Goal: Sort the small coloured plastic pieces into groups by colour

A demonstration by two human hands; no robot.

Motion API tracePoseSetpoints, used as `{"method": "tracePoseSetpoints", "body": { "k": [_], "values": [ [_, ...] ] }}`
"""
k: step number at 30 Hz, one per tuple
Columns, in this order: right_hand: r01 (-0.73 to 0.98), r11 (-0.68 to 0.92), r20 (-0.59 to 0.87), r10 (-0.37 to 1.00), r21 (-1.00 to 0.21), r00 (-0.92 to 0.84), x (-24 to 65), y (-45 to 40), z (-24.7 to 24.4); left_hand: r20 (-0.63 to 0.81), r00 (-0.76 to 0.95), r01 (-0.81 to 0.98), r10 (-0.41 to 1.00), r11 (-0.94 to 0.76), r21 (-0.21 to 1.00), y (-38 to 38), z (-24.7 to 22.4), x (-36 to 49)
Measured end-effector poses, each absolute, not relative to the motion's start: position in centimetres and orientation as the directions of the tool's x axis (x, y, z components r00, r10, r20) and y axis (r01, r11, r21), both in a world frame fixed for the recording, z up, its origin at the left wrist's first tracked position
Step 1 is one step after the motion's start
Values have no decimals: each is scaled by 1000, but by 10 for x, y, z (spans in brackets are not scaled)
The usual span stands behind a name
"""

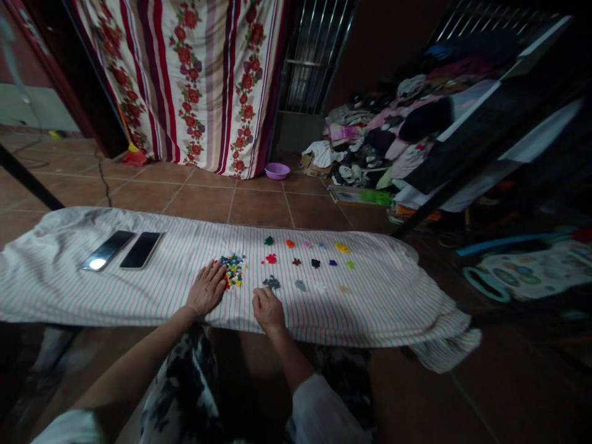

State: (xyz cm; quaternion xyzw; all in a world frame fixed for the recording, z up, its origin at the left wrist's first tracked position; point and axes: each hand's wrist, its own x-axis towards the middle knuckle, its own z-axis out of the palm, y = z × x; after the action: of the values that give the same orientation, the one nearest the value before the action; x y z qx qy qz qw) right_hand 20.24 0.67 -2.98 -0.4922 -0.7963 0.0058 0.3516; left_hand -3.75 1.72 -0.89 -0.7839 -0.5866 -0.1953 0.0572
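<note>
The mixed heap [234, 270] of small coloured pieces lay on the striped cloth [379, 308], to the left of several single-colour clusters, among them the red cluster [271, 259] and the yellow cluster [342, 247]. The left hand [208, 288] lay palm down, fingers extended, with its fingertips at the left edge of the heap. The right hand [269, 308] was closed, fingers curled in, just on the near side of the dark grey cluster [272, 282]; whether it gripped a piece could not be told. Each piece was judged very light, stiff and hardly fragile, likely smooth enough to slip or scatter. The suitable hold was a thumb-and-forefinger pinch across opposite sides; the soft cloth could ruck under a dragging palm.
</note>
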Motion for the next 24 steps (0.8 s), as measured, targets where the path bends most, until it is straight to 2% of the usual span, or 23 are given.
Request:
{"method": "tracePoseSetpoints", "body": {
  "k": [7, 11, 19, 24],
  "values": [
    [776, 512, 558, 789, -367, -257, 202, 6, -29, 281, 161, 966, 946, -209, 150, 32, -6, -40],
    [775, 513, 559, 788, -368, -256, 202, 7, -30, 315, 156, 969, 936, -207, 135, 17, -15, -49],
    [765, 523, 553, 789, -375, -269, 202, 7, -30, 430, 274, 944, 860, -325, 49, -9, -26, -57],
    [770, 511, 535, 802, -382, -267, 202, 7, -28, 429, 286, 947, 857, -321, 10, -6, -24, -40]
  ]
}}
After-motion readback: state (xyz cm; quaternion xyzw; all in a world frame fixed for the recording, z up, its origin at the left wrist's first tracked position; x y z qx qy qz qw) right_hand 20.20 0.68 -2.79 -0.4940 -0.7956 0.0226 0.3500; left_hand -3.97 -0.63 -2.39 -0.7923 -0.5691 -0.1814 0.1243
